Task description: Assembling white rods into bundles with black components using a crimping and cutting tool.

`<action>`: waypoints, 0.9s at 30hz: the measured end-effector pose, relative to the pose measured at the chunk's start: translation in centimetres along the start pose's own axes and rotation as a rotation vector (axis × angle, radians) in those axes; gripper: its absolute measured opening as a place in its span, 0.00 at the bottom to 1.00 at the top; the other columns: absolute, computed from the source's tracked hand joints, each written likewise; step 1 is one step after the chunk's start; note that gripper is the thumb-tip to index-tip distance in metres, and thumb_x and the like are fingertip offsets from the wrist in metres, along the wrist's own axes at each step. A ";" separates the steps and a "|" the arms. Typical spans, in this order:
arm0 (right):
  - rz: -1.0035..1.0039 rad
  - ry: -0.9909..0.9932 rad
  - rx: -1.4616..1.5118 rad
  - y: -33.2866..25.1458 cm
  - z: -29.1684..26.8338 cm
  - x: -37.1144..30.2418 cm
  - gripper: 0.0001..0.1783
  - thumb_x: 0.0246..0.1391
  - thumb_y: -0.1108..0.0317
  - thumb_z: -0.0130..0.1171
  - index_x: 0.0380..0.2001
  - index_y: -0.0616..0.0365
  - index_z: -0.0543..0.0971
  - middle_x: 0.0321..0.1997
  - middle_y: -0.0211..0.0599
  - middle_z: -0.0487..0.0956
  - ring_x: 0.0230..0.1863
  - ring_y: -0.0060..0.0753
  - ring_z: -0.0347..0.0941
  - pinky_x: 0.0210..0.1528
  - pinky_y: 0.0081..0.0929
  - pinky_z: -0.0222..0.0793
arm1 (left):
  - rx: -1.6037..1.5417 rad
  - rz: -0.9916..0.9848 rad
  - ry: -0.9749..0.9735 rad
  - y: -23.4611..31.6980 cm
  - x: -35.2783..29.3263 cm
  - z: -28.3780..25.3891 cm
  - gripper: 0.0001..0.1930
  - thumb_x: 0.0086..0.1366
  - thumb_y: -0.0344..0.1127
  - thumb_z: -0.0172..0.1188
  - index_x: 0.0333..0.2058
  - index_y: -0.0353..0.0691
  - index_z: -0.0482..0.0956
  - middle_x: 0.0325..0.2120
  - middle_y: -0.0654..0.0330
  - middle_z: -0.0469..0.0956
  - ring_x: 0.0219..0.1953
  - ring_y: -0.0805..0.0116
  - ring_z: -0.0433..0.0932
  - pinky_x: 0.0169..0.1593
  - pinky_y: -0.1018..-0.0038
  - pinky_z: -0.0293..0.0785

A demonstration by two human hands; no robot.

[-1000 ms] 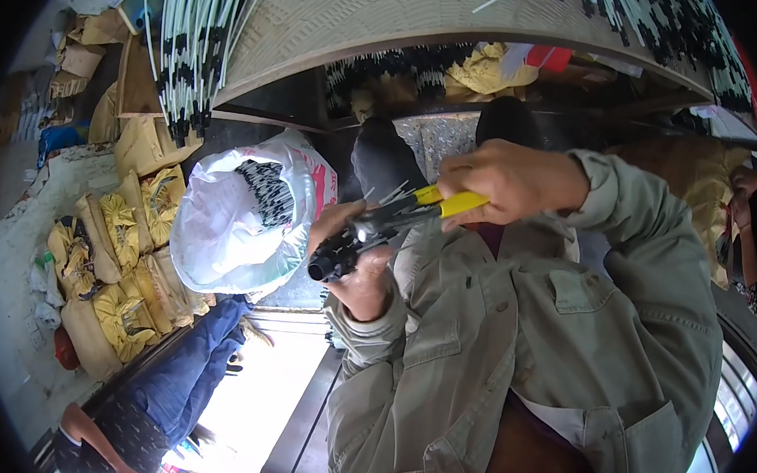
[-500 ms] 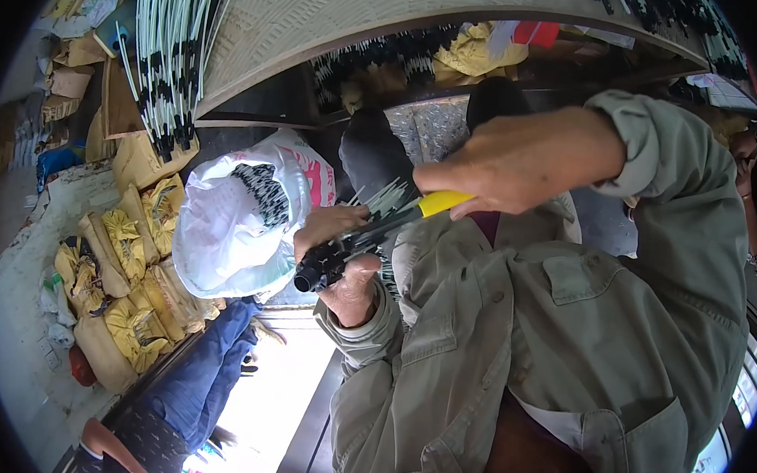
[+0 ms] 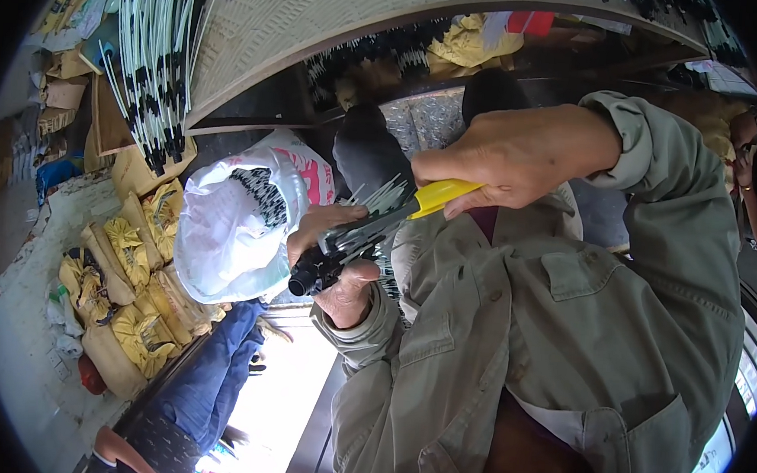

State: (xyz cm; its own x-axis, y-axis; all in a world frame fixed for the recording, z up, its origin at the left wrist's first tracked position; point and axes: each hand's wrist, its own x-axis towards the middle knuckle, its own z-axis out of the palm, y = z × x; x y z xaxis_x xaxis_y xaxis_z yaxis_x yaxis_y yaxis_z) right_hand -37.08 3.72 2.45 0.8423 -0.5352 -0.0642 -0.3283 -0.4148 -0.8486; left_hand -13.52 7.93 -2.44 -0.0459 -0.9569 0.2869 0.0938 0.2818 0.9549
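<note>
My left hand [image 3: 341, 302] is closed around a bundle of thin pale rods with black parts [image 3: 388, 201]. A black cylindrical end [image 3: 305, 281] sticks out of the bundle beyond my fingers. My right hand [image 3: 522, 159] grips the yellow handle [image 3: 443, 195] of a tool. Its long, flat, dark blade-like part [image 3: 388, 222] lies along the bundle; the exact kind of tool cannot be made out. My right fingers partly cover the handle. More pale rods [image 3: 386, 276] show just beneath my left wrist.
A white plastic bag [image 3: 220, 270] holding black-and-pale pieces stands left of my hands. Ahead is a wooden table [image 3: 340, 13], with pale rods [image 3: 155, 58] at its left end. Wrapped yellow packages [image 3: 139, 330] are piled at left. Another person's blue-trousered legs [image 3: 205, 382] are lower left.
My right hand and the yellow-handled tool have shifted slightly left, and the handle is tilted a little more. Both hands keep their grip.
</note>
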 end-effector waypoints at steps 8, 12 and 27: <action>0.004 -0.019 -0.034 -0.1 0.4 -0.3 0.14 0.52 0.65 0.54 0.35 0.59 0.61 0.20 0.44 0.71 0.21 0.50 0.69 0.20 0.38 0.59 | -0.011 0.002 -0.015 0.5 0.1 0.5 0.31 0.40 0.52 0.70 0.33 0.35 0.65 0.25 0.51 0.72 0.30 0.57 0.74 0.36 0.68 0.69; -0.014 -0.012 -0.055 -0.3 0.5 -0.4 0.13 0.51 0.69 0.54 0.35 0.60 0.62 0.20 0.44 0.71 0.22 0.50 0.70 0.21 0.40 0.60 | -0.016 0.017 -0.010 0.5 0.1 0.9 0.30 0.41 0.52 0.70 0.32 0.35 0.66 0.22 0.52 0.71 0.30 0.57 0.73 0.35 0.67 0.69; -0.181 0.503 -0.580 1.6 2.2 -0.6 0.09 0.38 0.67 0.60 0.25 0.54 0.73 0.32 0.32 0.71 0.28 0.32 0.72 0.26 0.27 0.68 | -0.045 0.087 -0.057 -0.4 0.0 -0.1 0.37 0.53 0.66 0.51 0.38 0.30 0.64 0.32 0.48 0.73 0.32 0.63 0.73 0.37 0.72 0.69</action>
State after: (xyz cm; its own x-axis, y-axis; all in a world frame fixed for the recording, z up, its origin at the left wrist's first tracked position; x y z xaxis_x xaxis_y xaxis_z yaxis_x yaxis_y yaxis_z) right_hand -37.19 5.04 -0.01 0.6550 -0.6338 0.4115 -0.4914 -0.7709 -0.4051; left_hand -13.42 7.80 -2.81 -0.0919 -0.9230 0.3737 0.1448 0.3589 0.9221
